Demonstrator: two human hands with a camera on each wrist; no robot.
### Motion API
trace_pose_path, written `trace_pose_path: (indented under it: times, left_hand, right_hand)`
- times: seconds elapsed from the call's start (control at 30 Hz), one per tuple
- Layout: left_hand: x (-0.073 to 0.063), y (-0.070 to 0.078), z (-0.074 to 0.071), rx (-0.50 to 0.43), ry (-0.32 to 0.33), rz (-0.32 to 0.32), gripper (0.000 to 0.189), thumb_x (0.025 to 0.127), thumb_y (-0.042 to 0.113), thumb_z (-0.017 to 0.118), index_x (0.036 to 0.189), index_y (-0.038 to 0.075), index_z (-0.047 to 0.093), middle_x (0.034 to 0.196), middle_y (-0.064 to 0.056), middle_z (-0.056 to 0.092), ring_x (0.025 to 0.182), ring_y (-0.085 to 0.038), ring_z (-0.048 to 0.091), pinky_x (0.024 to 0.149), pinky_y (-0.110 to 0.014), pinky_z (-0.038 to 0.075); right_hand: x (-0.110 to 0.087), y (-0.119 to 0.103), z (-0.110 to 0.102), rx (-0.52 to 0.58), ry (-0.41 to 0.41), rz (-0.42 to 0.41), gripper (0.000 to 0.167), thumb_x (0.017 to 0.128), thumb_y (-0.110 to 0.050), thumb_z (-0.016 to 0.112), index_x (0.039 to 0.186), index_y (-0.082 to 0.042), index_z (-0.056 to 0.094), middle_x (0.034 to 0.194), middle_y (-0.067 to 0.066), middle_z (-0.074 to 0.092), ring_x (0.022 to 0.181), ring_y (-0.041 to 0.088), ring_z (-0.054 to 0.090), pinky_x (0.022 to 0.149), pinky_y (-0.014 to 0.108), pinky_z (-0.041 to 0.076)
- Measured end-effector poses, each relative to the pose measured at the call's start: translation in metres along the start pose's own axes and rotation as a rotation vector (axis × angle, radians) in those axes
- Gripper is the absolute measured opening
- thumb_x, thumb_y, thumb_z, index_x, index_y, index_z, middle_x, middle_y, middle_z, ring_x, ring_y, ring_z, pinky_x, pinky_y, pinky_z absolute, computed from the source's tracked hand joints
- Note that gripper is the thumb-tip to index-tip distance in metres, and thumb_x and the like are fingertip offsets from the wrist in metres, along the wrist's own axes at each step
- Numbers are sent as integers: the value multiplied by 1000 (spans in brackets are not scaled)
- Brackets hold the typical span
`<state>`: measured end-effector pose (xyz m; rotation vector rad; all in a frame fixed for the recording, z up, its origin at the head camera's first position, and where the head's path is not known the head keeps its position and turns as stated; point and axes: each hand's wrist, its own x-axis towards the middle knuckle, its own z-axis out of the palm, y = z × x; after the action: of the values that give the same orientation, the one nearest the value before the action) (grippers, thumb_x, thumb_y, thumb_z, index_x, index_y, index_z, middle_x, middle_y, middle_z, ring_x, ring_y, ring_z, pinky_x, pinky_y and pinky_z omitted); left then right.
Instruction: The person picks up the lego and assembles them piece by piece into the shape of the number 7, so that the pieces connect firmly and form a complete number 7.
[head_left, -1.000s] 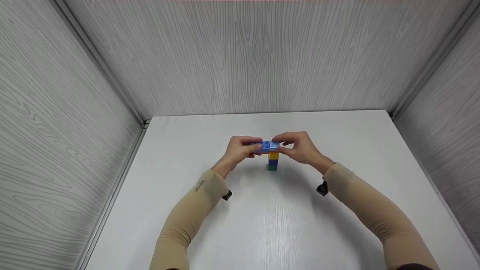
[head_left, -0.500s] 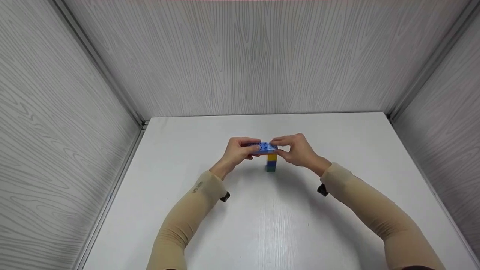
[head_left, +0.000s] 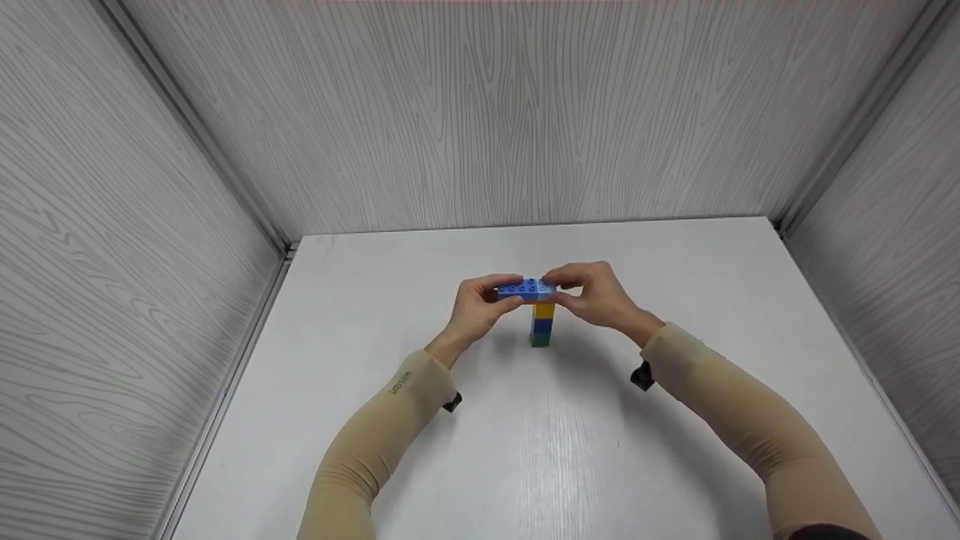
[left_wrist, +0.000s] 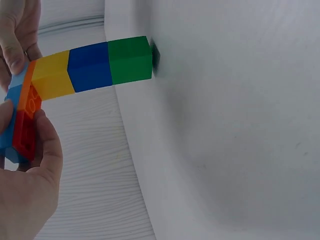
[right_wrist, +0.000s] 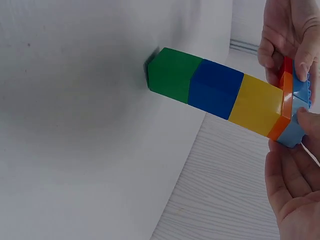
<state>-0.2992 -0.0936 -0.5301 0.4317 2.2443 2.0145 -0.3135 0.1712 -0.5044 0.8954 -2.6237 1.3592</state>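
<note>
A column of building blocks, a green block (left_wrist: 131, 60), a blue block (left_wrist: 90, 66) and a yellow block (left_wrist: 51, 75), stands over the white tabletop. On its top sits a thin orange block (right_wrist: 286, 100), with a red block (left_wrist: 25, 137) beside it jutting left. Above these lie a long studded blue block (head_left: 517, 290) and a short light blue block (head_left: 546, 290), end to end. My left hand (head_left: 474, 309) grips the overhanging left end, thumb along the near side. With thumb and fingers, my right hand (head_left: 600, 292) pinches the light blue block at the right end.
The white tabletop (head_left: 570, 450) stretches around the blocks. Behind it rises a grey wood-grain panel (head_left: 480, 112), with similar panels at left (head_left: 112, 262) and right (head_left: 885, 247).
My left thumb has slid off the studs down to the near side of the long blue block. The top blocks are slightly higher in view, and more of the column shows. My right hand keeps its pinch.
</note>
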Motion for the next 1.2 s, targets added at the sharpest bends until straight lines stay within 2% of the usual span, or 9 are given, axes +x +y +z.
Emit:
trace_pose_path:
  times: [0.1, 0.3, 0.5, 0.83, 1.03, 1.2]
  left_hand:
    - [1, 1, 1, 1, 20, 7, 38, 103, 6, 81, 141, 5, 78, 142, -16, 77, 112, -17, 74, 98, -21, 65]
    - [3, 5, -1, -31, 37, -25, 38, 104, 7, 80, 141, 4, 77, 142, -19, 77, 113, -21, 77, 96, -26, 68]
    - [5, 7, -3, -87, 61, -76, 37, 105, 10, 79, 142, 10, 78, 143, -18, 76, 116, -26, 79, 99, -32, 69]
    - [7, -2, -6, -168, 87, -179, 37, 107, 12, 77, 144, 11, 77, 142, -18, 76, 109, -23, 83, 100, -34, 69]
    - [9, -6, -4, -188, 80, -220, 37, 108, 16, 76, 146, 14, 75, 142, -16, 76, 110, -21, 81, 102, -34, 68]
    - [11, -10, -1, -227, 95, -249, 47, 110, 14, 74, 156, 14, 67, 139, -19, 77, 106, -21, 82, 102, -35, 68]
  right_hand:
    - [-2, -1, 1, 71, 18, 49, 33, 102, -5, 81, 135, -5, 81, 134, 16, 82, 118, 37, 80, 108, 54, 66]
    - [-8, 2, 9, 220, 20, 196, 56, 102, -12, 84, 154, -6, 66, 148, 18, 74, 129, 38, 76, 112, 49, 65]
    - [-19, 9, 21, 306, -47, 293, 76, 98, -18, 88, 164, -14, 51, 155, 17, 69, 138, 40, 70, 117, 58, 60]
    - [-37, 17, 38, 322, -143, 323, 97, 95, -11, 88, 175, -19, 35, 155, 21, 61, 137, 41, 68, 114, 60, 62]
    - [-39, 20, 42, 297, -135, 334, 98, 96, -6, 87, 176, -18, 33, 152, 21, 60, 132, 38, 69, 110, 53, 65]
    - [-40, 22, 42, 326, -133, 317, 97, 94, -5, 87, 175, -12, 34, 145, 23, 62, 125, 37, 72, 111, 52, 65]
